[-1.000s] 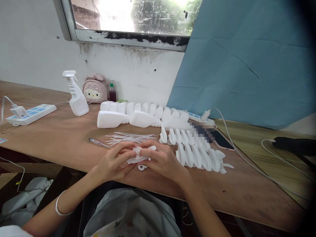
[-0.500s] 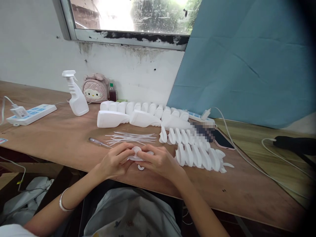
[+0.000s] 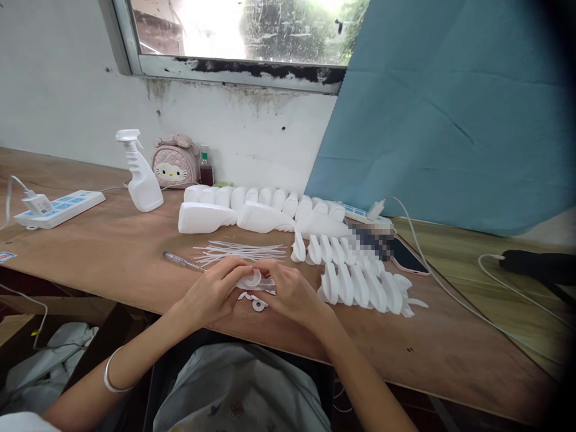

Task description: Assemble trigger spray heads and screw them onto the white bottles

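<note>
My left hand [image 3: 215,290] pinches a white plastic part with a round collar [image 3: 251,279] just over the table's front edge. From the other side, my right hand [image 3: 293,291] closes its fingers on the same part; much of it is hidden behind the fingers. Below them, small white rings [image 3: 258,305] lie on the wood. Just beyond the hands is a loose bundle of thin white tubes [image 3: 238,248]. A screwdriver [image 3: 179,260] with a clear handle lies left of the tubes. Curved white sprayer shells [image 3: 331,284] stand in rows beside my right hand.
White bottles [image 3: 207,218] lie in rows behind the tubes. At the left stand a spray bottle [image 3: 146,191], a pink bag [image 3: 171,165] and a power strip [image 3: 67,208]. A phone [image 3: 407,257] and a cable [image 3: 423,258] are at the right. A box of white parts [image 3: 63,354] sits below.
The white part has turned and tilted between my hands, with its round collar now facing more toward me. My right fingers have shifted on it. More small white rings show below.
</note>
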The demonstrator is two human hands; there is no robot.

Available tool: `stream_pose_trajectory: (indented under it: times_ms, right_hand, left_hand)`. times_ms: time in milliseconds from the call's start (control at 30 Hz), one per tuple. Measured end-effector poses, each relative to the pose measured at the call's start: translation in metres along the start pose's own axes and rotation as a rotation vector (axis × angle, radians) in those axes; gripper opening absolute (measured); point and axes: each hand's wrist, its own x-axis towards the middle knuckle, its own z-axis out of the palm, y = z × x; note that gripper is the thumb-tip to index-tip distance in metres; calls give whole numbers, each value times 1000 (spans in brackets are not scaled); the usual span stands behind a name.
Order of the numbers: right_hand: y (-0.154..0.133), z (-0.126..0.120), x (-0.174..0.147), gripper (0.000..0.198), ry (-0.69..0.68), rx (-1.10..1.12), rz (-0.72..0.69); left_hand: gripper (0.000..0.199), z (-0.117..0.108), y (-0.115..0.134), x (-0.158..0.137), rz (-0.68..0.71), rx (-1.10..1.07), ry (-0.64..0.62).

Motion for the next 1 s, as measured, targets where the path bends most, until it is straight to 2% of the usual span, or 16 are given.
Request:
stream_pose_trajectory:
  times_ms: [200, 267, 333, 433, 533, 633, 733, 867, 933, 1000]
  right_hand:
    - [-2, -6, 2, 35, -119, 28, 51]
    - [0, -10, 2, 37, -153, -20, 95]
    - [3, -16, 3, 37, -158, -114, 170]
    - [8, -23, 2, 36, -191, -274, 290]
    - [11, -24, 3, 34, -248, -369, 341]
    - [12, -19, 2, 34, -295, -383, 335]
    - [11, -15, 2, 36, -329, -376, 331]
    - [11, -13, 1, 37, -337, -377, 316]
    - [10, -12, 1, 38, -343, -368, 308]
    - [9, -10, 2, 38, -347, -350, 301]
  left_hand:
    - [30, -4, 5, 1, -81, -58, -140]
    - [40, -9, 0, 3, -119, -90, -230]
    - [47, -14, -12, 3, -174, -67, -263]
    - [27, -16, -35, -2, -320, 223, -273]
    - [17, -10, -52, -8, -439, 565, -383]
    - [19, -4, -58, -11, -484, 651, -451]
    - [23, -3, -56, -10, -504, 645, -455]
    - [25, -14, -52, -7, -551, 645, -442]
    - [23, -21, -48, -6, -574, 584, -364]
    - [19, -27, -43, -2, -608, 374, -205]
